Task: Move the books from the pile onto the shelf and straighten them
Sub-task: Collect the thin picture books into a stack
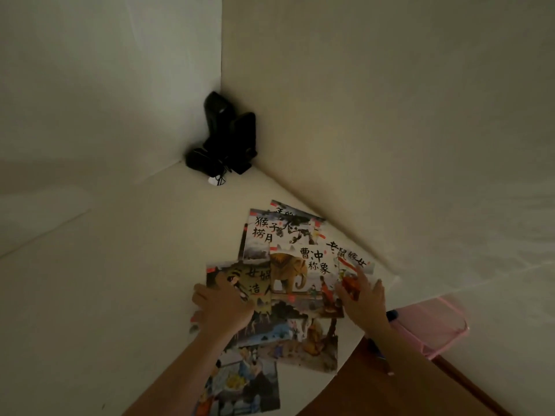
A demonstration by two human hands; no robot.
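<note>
Both palms down: left hand (222,304), right hand (362,295) flat on books (300,277) (fingers spread).

A pale surface (105,295) carries overlapping picture books (288,265) and black objects (225,139)

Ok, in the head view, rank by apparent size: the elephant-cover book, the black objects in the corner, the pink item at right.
Largest to smallest, as they appear:
1. Elephant-cover book, though partly overlapped.
2. Black objects and pink item look about alike; the black ones sit farther away and the pink one is partly hidden, so I won't rank them.
</note>
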